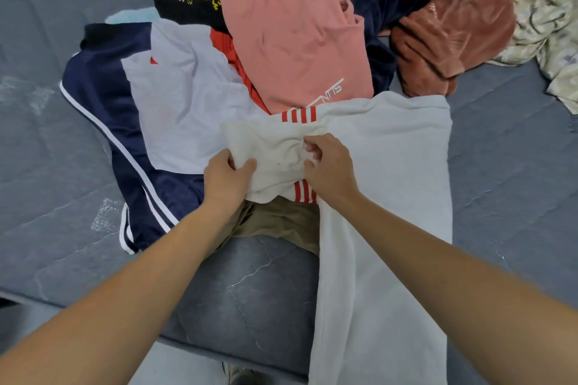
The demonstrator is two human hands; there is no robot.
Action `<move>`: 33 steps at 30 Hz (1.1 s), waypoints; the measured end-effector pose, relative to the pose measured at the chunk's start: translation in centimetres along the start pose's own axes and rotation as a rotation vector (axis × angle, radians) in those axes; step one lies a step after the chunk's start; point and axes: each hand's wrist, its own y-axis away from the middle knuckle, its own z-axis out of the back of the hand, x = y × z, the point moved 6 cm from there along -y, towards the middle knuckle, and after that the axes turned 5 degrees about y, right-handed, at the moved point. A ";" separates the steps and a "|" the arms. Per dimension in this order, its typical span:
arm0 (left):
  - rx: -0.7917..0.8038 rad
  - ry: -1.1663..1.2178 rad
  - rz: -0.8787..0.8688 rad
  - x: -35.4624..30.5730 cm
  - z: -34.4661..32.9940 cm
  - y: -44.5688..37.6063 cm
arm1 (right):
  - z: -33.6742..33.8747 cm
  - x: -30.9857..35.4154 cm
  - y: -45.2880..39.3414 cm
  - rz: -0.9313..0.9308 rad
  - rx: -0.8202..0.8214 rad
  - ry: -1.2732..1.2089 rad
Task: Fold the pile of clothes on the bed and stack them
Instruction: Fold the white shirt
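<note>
A person stands at the edge of a grey bed (47,141) with an unsorted pile of clothes (300,40) heaped just beyond the grip, no folded stack in sight. The job looks barely begun: one white garment with red stripes (384,184) is being singled out, its bulk spread to the right of the grip and draping off the near edge of the bed. A navy piece with white side stripes (103,122) and a pale grey shirt (187,97) lie to the left of the grip; a tan garment (281,222) sits just under it, toward the person. Both arms reach forward, close together. The left hand (226,180) pinches a bunched fold of the white cloth between thumb and curled fingers; the right hand (328,162) has its fingers curled into the same bunch, just beside. The next move likely calls for lifting this piece clear of the pile, finding its edges and laying it flat on bare bed before any fold.
</note>
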 end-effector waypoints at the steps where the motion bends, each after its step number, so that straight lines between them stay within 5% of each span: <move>1: 0.006 -0.024 -0.051 -0.6 0.1 0.2 | 0.3 -0.2 -0.1 -0.058 0.058 -0.108; 7: 0.130 0.034 -0.252 -3.4 -1.3 2.6 | 1.5 -1.0 0.1 -0.504 0.500 -1.073; 13: 0.228 0.013 -0.403 -6.1 -7.2 5.5 | 2.5 0.1 1.2 -0.409 0.666 -1.218; 20: 0.396 -0.078 -0.631 -9.5 -14.7 8.3 | 7.0 -7.4 1.5 -0.451 0.334 -1.186; 27: 0.480 -0.506 -0.807 -10.0 -22.3 8.6 | 14.7 -18.8 0.9 -0.618 0.122 -1.036; 30: 0.519 -0.738 -0.763 -8.8 -25.6 7.5 | 17.2 -22.4 -0.1 -0.565 -0.058 -0.657; 33: 0.543 -0.871 -0.702 -7.1 -27.6 6.5 | 19.1 -22.0 -0.1 -0.234 -0.299 -0.013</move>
